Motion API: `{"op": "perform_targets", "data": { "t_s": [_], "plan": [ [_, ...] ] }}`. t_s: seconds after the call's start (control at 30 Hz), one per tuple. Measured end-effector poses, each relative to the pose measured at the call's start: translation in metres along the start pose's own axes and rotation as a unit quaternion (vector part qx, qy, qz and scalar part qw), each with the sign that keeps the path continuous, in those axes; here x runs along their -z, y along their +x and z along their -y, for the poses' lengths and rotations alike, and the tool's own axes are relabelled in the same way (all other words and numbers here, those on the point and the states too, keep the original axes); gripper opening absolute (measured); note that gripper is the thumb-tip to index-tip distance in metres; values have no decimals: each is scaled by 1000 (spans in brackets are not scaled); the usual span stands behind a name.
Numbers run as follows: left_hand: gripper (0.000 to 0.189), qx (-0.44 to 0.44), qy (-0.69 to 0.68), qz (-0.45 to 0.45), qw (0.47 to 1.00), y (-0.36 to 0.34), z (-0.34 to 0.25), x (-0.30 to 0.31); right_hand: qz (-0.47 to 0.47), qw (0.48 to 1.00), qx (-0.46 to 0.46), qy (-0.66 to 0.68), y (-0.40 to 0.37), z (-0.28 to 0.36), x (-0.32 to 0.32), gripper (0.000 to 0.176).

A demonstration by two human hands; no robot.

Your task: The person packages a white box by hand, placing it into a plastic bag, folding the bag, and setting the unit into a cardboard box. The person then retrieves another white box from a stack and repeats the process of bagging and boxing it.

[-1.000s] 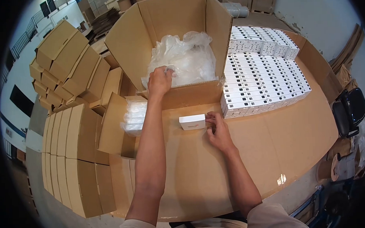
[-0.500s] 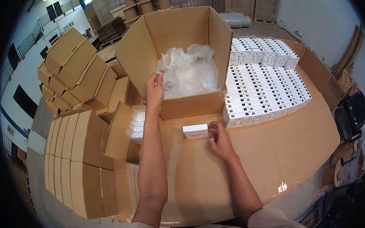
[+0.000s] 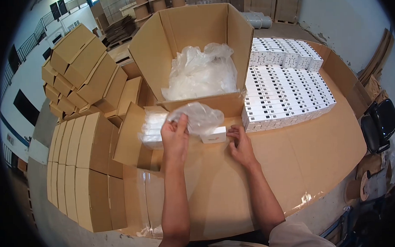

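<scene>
Bright, even daylight fills the scene. Shadows beside the arms on the cardboard table top (image 3: 286, 164) are faint and soft. Tape (image 3: 305, 198) at its near edge glints. The white boxes (image 3: 288, 94) and the plastic bag (image 3: 199, 117) look almost washed out. Fisheye bending curves the edges and the corners go black. The centre is sharp.

A crumpled clear plastic bag (image 3: 199, 117), held in the grip of the left hand (image 3: 175, 139), covers the small white cardboard box (image 3: 216, 135) at its 10 o'clock corner. The red mark on the box's front is too small to read. Whether the right hand (image 3: 240, 144) pinches the box's end or only touches it cannot be told. The heap of clear plastic bags (image 3: 202, 73) hides the floor of the large open brown carton (image 3: 190, 28). Labels on the rows of white boxes (image 3: 288, 94) at 2 o'clock are illegible. The black chair (image 3: 377, 123) at 3 o'clock is cut by the dark lens rim.
</scene>
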State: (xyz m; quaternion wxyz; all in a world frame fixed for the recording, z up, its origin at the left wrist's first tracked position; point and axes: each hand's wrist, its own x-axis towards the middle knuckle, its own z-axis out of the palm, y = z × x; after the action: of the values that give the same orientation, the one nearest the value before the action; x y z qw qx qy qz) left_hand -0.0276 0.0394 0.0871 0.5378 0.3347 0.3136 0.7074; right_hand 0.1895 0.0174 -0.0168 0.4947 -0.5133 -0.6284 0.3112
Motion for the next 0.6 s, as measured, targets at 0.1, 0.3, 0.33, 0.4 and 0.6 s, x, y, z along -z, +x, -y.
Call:
{"op": "perform_targets", "data": {
  "t_s": [0.1, 0.3, 0.33, 0.4, 0.6],
  "plan": [
    [22, 76, 7, 22, 997, -42, 20, 22, -38, 998, -13, 57, -9, -8, 1, 46],
    [29, 180, 138, 90, 970, -79, 67, 47, -70, 962, -71, 255, -25, -9, 8, 25],
    [30, 188, 150, 87, 967, -83, 69, 47, -32, 955, -81, 284, -28, -3, 16, 25],
    [30, 198, 174, 83, 961, -80, 74, 42, 24, 960, -61, 274, -32, 11, 23, 25],
    [27, 183, 195, 107, 958, -72, 84, 49, 79, 995, -27, 47, -33, 53, 20, 16]
  ]
}}
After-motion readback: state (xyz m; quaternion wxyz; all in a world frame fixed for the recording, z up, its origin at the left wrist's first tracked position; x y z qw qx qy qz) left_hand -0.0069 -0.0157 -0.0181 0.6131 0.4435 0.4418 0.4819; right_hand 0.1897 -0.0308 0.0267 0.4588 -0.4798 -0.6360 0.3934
